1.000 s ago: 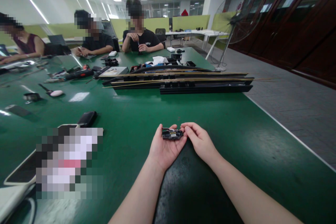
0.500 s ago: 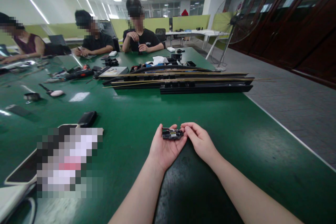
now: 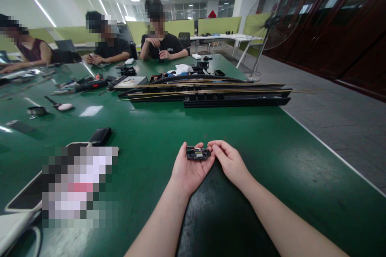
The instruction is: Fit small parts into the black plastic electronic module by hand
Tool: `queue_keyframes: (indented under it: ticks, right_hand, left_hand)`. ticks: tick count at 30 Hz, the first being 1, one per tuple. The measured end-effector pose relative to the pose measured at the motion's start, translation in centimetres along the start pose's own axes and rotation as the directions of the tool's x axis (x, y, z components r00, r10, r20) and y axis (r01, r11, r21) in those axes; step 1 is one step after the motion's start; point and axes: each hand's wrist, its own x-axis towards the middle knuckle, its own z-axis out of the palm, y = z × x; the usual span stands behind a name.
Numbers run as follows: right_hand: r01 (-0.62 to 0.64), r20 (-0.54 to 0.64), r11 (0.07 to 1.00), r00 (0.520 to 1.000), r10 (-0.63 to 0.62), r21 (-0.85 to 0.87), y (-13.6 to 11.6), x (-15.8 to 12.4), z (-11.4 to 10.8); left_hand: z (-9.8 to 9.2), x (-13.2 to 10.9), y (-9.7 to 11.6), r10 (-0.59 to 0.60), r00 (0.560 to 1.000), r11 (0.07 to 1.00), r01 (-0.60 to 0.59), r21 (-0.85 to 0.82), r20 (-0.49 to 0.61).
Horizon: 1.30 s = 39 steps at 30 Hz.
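Observation:
A small black mechanical part (image 3: 197, 154) with a thin metal strip along its top rests in my left hand (image 3: 189, 172). The palm faces up and the thumb and fingers cup the part from both sides. My right hand (image 3: 231, 161) meets it at the right end, thumb and forefinger pinched together beside the part. Whatever those fingertips hold, if anything, is too small to make out. Both hands are just above the green table (image 3: 144, 192).
Long black rails (image 3: 238, 102) with thin brass-coloured rods lie across the table ahead. On the left are a tablet-like device (image 3: 24, 192), a black case (image 3: 101, 136), a round tin (image 3: 36, 111) and several tools (image 3: 87, 84). Several people sit at the far side. A standing fan (image 3: 268, 24) is at the right.

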Motion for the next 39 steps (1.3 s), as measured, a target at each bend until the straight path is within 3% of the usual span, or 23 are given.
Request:
queue_keyframes:
  ticks: [39]
  right_hand:
    - [-0.005, -0.007, 1.000, 1.000, 0.005, -0.015, -0.05, 0.12, 0.05]
  left_hand:
    - [0.42, -0.20, -0.04, 0.014, 0.999, 1.000, -0.014, 0.004, -0.040]
